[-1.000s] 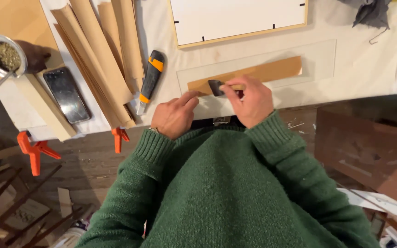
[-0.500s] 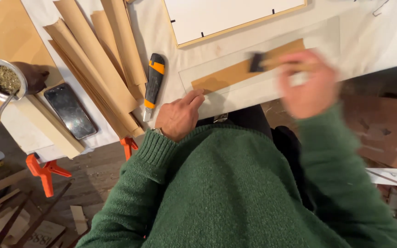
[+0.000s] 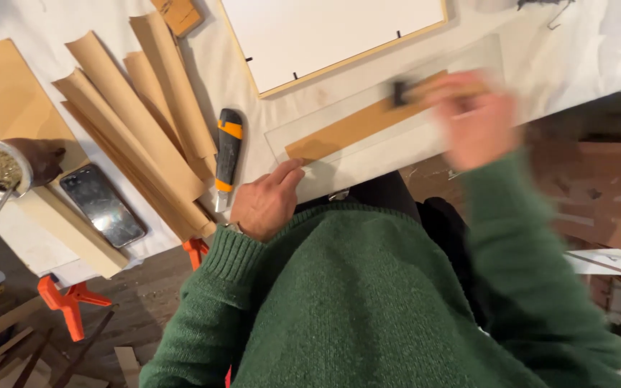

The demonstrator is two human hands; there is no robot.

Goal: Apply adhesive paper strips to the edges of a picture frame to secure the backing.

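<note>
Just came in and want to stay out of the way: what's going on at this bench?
A person in a green sweater steadies a clear sheet with the left hand. The blurred right hand holds a small dark tool on the brown strip beneath the sheet. A utility knife lies beside paper rolls.

One screen shows: a flat rectangular smartphone with a dark glass screen (image 3: 101, 205) lies face up near the left end of the white-covered worktable (image 3: 576, 50), close to the table's near edge. It sits at a slant, one short end toward the near edge. The screen is switched off, black with pale reflections and smudges, framed by a thin dark rim. It rests on a pale wooden strip, just beside the rolled brown paper sheets. No packages, labels or signs can be made out anywhere on the table.
</note>
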